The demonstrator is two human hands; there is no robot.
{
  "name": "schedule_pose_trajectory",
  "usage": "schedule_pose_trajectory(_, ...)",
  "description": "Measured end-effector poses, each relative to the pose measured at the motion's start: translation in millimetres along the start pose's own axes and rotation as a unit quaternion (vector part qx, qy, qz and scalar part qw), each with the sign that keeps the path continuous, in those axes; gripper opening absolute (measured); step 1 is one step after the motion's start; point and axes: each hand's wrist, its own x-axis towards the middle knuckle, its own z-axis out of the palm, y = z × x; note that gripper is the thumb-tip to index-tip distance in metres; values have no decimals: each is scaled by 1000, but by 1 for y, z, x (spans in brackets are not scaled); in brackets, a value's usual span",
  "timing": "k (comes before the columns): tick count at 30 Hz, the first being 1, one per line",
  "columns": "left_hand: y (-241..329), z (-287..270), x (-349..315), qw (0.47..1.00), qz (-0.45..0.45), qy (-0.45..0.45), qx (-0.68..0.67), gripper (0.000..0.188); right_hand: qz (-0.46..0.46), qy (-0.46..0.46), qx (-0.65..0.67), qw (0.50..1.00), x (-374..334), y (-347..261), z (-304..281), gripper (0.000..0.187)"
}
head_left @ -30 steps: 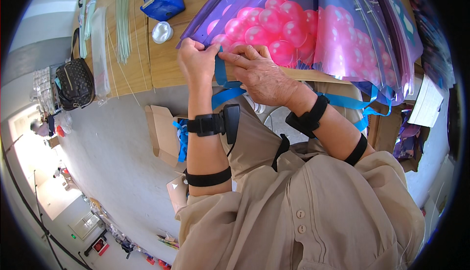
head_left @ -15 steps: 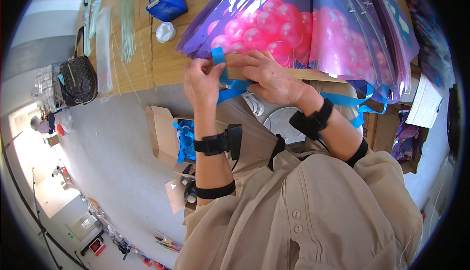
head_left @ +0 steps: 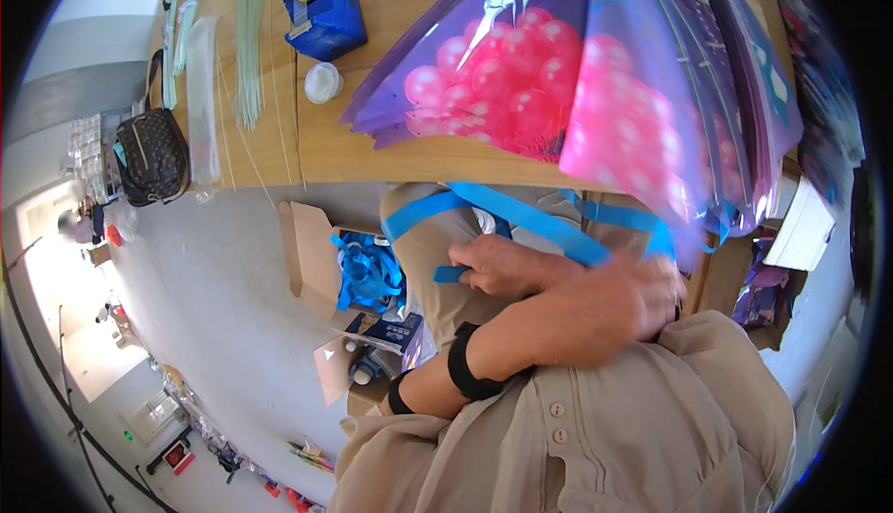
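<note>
Blue ribbon (head_left: 535, 220), slung in flat bands over the thighs of the beige trousers (head_left: 419, 253), below the front edge of the wooden counter (head_left: 321, 146); probably laid across the lap to keep slack off the floor and within reach. Grasping a short end of ribbon in the right hand (head_left: 502, 266), fingers curled down firmly, with a stub of blue poking out on the left; held so, by the look of it, to prevent slipping. Crossed over the right forearm, the left hand (head_left: 619, 308); too blurred to tell whether clenched, released or grasping ribbon.

Up on the counter, purple printed sheets (head_left: 521, 66) with a pink ball pattern, fanned in a stack and jutting past the front edge on the right, perhaps to leave the near border easy to reach. Left of the stack, a blue tape dispenser (head_left: 335, 20) and a small white pot (head_left: 324, 83), likely kept close for convenience; farther left, thin pale rods (head_left: 249, 48) lying lengthwise together, seemingly to avoid tangling.

Beside the left knee, a cardboard box (head_left: 307, 248), flaps spread and more blue ribbon (head_left: 367, 271) heaped inside, presumably for quick access. At the counter's left end, a dark handbag (head_left: 153, 159), perhaps out of the way there.
</note>
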Motion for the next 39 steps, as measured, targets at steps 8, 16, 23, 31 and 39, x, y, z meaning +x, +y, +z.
schedule_pose_trajectory(8,-32,-110,-28,881,-367,299,3,17,104,85,191,972,1,-16,-19,10)
schedule_pose_trajectory(16,-57,-112,-78,800,-403,434,95,21,-9,133,272,953,-24,-25,-68,13)
schedule_pose_trajectory(23,-20,-65,-66,777,-403,484,12,16,-96,281,406,864,-21,-35,-66,14)
schedule_pose_trajectory(31,-8,-64,-110,742,-366,560,-35,15,-125,283,450,838,-23,-43,-37,9)
schedule_pose_trajectory(39,-60,-165,-148,685,-430,531,255,15,-25,234,491,839,-18,-57,-36,8)
